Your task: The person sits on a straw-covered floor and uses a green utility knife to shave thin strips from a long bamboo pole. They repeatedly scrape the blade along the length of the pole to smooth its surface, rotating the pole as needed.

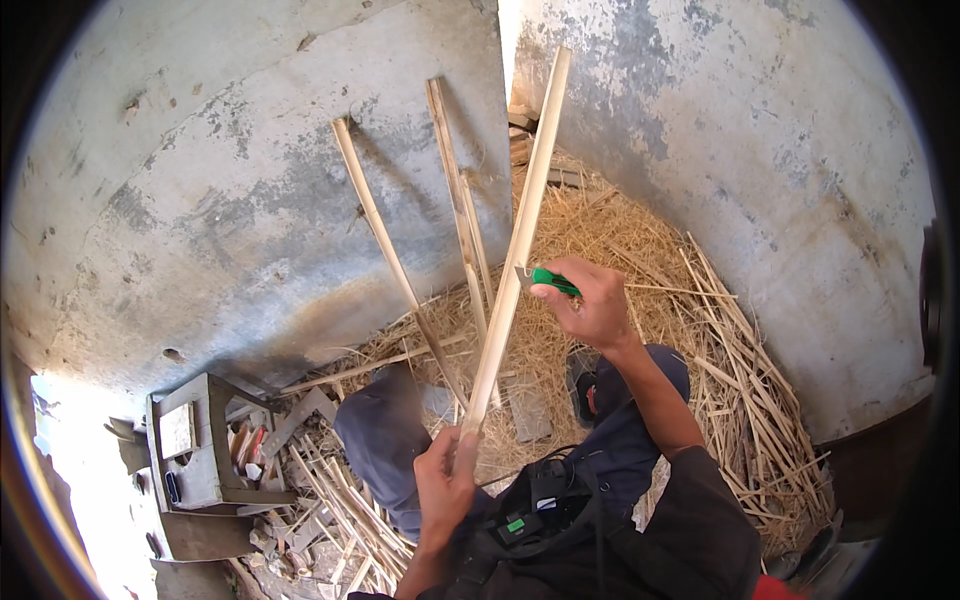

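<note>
A long pale strip of split bamboo or wood [522, 225] slants up and away in front of me, its lower end between my knees. Fingers wrapped round that lower end, my left hand [447, 477] grips the strip. My right hand [592, 303] is closed on a green-handled utility knife [553, 281] about halfway up. The knife's short blade meets the strip's right edge, where a small curl of shaving shows.
Several narrow strips [385, 240] lean on the grey left wall [230, 190]. Straw-like shavings [610, 225] cover the floor between the walls. At right lies a heap of thin sticks [745, 400]. A small wooden cabinet [205, 440] stands at left, beside more sticks [345, 510].
</note>
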The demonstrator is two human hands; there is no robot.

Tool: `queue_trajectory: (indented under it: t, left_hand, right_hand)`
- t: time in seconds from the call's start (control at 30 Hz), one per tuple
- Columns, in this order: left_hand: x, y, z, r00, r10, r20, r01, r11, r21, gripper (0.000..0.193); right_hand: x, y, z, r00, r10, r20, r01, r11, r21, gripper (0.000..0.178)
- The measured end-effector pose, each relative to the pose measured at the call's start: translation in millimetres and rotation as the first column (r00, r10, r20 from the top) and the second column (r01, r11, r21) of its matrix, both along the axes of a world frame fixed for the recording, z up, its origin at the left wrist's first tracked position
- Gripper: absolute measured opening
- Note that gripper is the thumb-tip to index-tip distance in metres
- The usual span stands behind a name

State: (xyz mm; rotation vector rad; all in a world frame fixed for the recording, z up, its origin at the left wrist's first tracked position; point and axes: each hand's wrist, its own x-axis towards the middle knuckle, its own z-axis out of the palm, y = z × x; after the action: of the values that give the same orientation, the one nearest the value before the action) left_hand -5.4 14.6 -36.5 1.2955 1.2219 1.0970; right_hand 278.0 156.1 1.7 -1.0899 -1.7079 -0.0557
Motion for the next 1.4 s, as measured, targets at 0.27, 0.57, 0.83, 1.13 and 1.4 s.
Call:
queue_trajectory:
  t: [0.27,0.57,0.83,1.13,1.4]
  left_hand:
    - [-15,-15,-6,0.997,-0.068,-0.04,0.063,0.992,-0.11,0.018]
    - [-45,-36,-25,0.981,-0.19,-0.044,0.175,0.956,-0.234,0.02]
    - [-27,-4,-15,0.983,-0.139,0.122,0.16,0.97,-0.183,0.018]
    - [-9,11,-19,0.961,-0.257,0.104,0.273,0.941,-0.202,0.023]
    - [6,30,-6,0.979,-0.201,0.028,0.202,0.979,-0.037,0.027]
  right_hand:
    - [31,34,5,0.986,-0.162,-0.029,0.16,0.985,-0.062,0.04]
    - [117,65,4,0.837,-0.273,-0.475,0.189,0.958,-0.217,0.042]
    - [25,13,18,0.761,0.097,-0.641,-0.408,0.84,-0.357,0.033]
    - [-4,-6,2,0.552,0.204,-0.808,-0.688,0.66,-0.303,0.039]
    - [-4,-6,-1,0.586,0.197,-0.786,-0.642,0.705,-0.302,0.034]
